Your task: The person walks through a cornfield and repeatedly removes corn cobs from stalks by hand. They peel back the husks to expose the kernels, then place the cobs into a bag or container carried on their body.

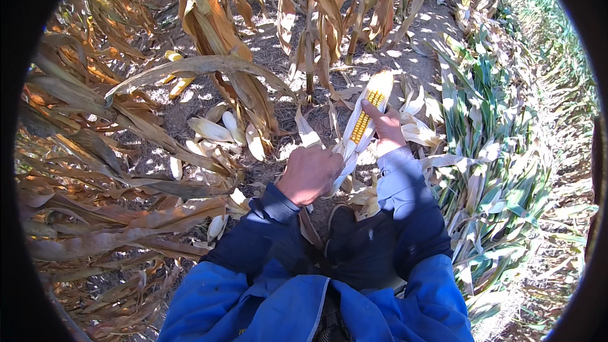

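My right hand (388, 129) grips an ear of corn (363, 123), its thumb lying across the yellow kernels. Pale husk (347, 164) still wraps the sides and lower end of the ear, while a strip of kernels shows down its front. Closed around husk at the lower left of the ear is my left hand (311, 171); its fingertips are partly hidden. The ear tilts, with its tip up and to the right. A loose dry husk leaf (306, 130) sticks up just beyond the left hand.
Dry standing corn stalks (309, 52) rise ahead and leaves (142, 180) crowd the left. Bare yellow ears (181, 86) lie on the soil at the upper left. Stripped husks (213, 130) are scattered nearer. Cut green-and-dry stalks (494, 166) are heaped along the right.
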The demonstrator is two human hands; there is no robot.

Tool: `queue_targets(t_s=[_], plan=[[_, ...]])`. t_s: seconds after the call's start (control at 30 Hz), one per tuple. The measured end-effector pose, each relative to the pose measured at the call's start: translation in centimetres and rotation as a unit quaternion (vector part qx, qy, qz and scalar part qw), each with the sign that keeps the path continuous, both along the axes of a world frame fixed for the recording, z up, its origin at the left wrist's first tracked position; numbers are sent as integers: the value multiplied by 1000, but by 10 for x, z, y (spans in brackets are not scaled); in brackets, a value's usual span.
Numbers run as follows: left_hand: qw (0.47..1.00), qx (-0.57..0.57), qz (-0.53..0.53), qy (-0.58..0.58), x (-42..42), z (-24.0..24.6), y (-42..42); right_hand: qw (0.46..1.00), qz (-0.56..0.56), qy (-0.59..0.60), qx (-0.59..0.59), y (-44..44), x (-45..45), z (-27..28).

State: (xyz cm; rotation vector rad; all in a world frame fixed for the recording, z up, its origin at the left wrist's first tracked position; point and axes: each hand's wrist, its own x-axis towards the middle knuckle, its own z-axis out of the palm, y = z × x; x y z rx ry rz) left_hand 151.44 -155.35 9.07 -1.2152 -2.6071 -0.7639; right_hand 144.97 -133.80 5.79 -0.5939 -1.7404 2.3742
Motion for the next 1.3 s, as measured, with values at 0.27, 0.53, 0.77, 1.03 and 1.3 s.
queue_targets(t_s=[0.27, 0.53, 0.77, 1.03, 1.3], plan=[[997, 77, 6, 7, 23, -26, -12, 998, 22, -39, -50, 18, -9, 1], [979, 38, 82, -181, 10, -68, -21, 959, 78, 83, 260, -7, 14, 9], [856, 396, 82, -321, -53, -45, 0, 936, 196, 158, 245, -28, 31, 24], [700, 598, 68, -385, -45, -49, 21, 934, 237, 125, 235, -38, 41, 28], [662, 668, 108, -324, -36, -42, 27, 942, 272, 96, 173, -42, 44, 28]])
